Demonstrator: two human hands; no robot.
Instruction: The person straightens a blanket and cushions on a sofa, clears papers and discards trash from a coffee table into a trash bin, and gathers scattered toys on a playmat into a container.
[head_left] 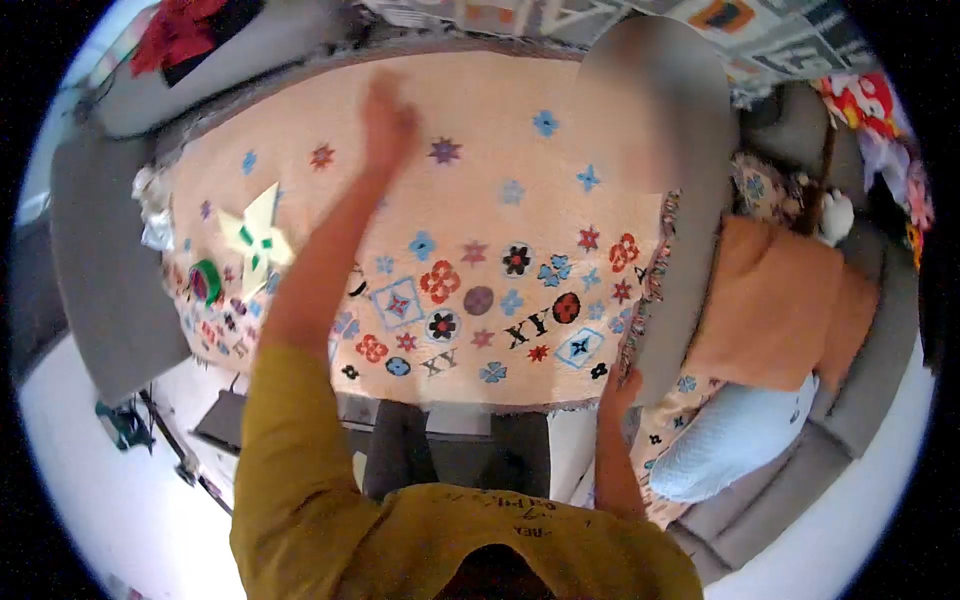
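Note:
A peach cloth [480,210] with a flower and star pattern is spread over the sofa seat. My left hand [388,118] is over its upper part, smeared by motion, so its fingers are unclear. At the cloth's fringed lower right corner, my right hand [620,388] is closed on the edge. Left of my left forearm lies a pale yellow pinwheel shape [262,215] with green pieces at its middle. Below and left of it is a green-rimmed roll [206,282].
An orange cushion [765,300] and a light blue cushion [735,440] lie on the right sofa section. Crumpled white material [153,205] is by the left armrest [105,260]. A blurred rounded patch covers the upper right. Red fabric [175,35] lies at the upper left.

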